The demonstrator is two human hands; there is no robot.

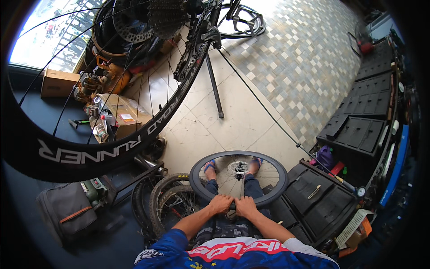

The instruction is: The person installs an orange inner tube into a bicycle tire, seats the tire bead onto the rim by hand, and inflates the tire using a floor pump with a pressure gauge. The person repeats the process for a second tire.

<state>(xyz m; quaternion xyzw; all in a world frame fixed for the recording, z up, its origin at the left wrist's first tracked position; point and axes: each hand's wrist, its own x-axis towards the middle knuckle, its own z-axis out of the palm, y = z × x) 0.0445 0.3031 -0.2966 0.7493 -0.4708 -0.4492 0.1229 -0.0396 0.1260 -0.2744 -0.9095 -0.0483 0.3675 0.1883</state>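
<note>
A black bicycle wheel with a deep rim, thin spokes and a silver disc brake rotor at its hub is held in front of my legs. My left hand is closed on the near side of the rim. Close beside it, my right hand grips the same stretch of rim, thumbs almost meeting. Both sets of fingertips curl under the rim, partly out of sight. Through the spokes show my feet in blue sandals on the tiles.
A raised bicycle's rear wheel fills the upper left, with a black pole below. A hose runs to a gauge. Black cases line the right; knobby tyres, a grey bag and cardboard boxes stand left.
</note>
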